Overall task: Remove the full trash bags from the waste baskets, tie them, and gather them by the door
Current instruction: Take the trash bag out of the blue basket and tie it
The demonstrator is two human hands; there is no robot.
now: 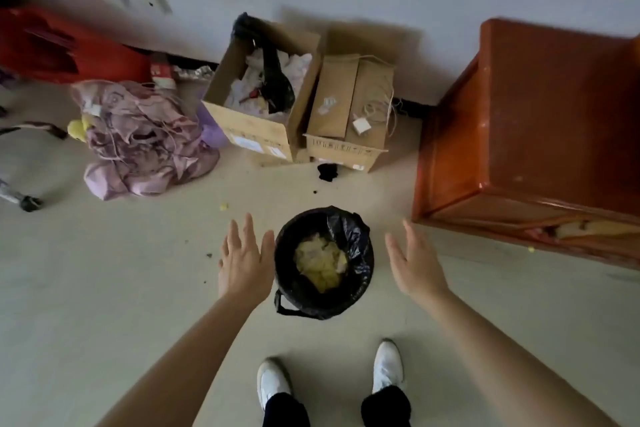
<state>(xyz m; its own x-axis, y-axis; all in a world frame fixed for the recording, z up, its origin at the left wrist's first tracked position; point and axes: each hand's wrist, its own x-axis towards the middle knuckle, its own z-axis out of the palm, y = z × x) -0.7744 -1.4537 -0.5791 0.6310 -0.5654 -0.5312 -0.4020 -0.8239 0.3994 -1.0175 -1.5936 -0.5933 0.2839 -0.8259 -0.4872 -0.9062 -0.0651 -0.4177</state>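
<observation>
Hands frame the target from where I watch: the left hand (244,262) sits at nine o'clock of the waste basket (323,263), fingers spread and flat, its thumb edge just beside the rim, holding nothing. The right hand (417,262) is at three o'clock, equally open and empty, a little farther off the rim. Between them the basket stands on the pale floor (121,288), lined with a black trash bag (356,239) whose edge folds over the rim; yellowish crumpled waste (322,262) lies inside. My white shoes (388,366) are at six o'clock of the basket. At twelve o'clock two cardboard boxes (256,128) rest against the wall, a lilac heap of cloth (145,139) at ten o'clock, a reddish wooden cabinet (533,121) at two.
</observation>
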